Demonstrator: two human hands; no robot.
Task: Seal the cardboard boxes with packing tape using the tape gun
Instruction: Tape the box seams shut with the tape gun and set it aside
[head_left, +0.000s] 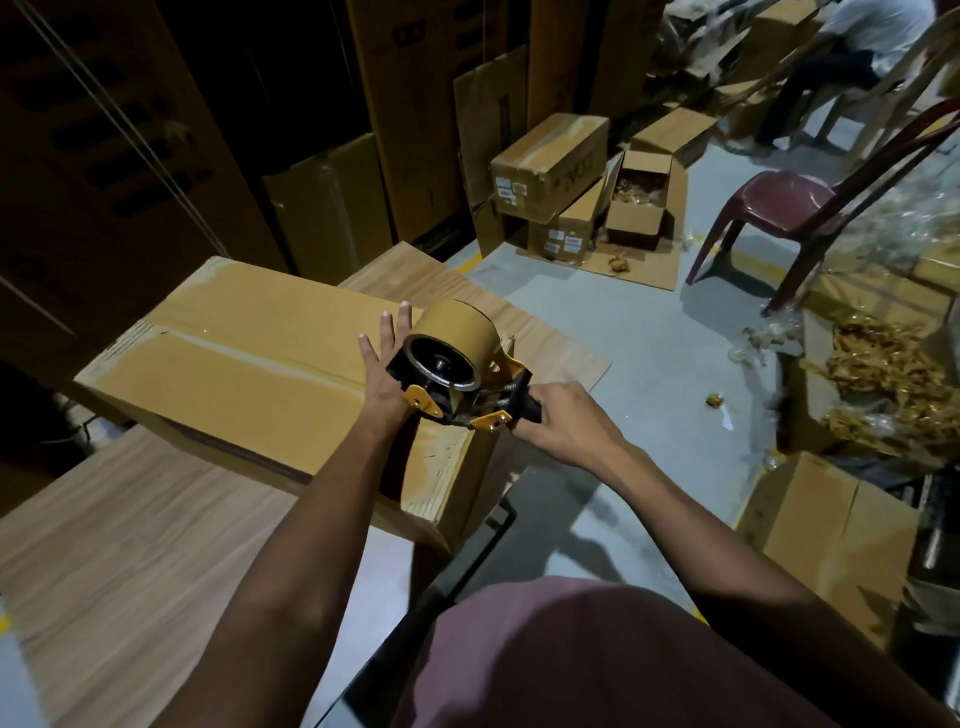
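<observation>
A long closed cardboard box (249, 364) lies on a wooden table (130, 545), its right end over the table's edge. Brown tape runs along its top seam. My left hand (382, 364) rests flat on the box top near the right end, fingers spread. My right hand (563, 421) grips the black handle of a yellow and black tape gun (457, 374) loaded with a brown tape roll. The gun sits at the box's right end, its front low against the top edge. The blade and the tape's free end are hidden.
A second wooden board (545, 343) lies behind the box. Stacked and open cartons (550, 161) stand on the grey floor beyond. A maroon plastic chair (779, 202) is at right, with golden loose items (883, 374) and another carton (831, 525). A seated person (857, 47) is far right.
</observation>
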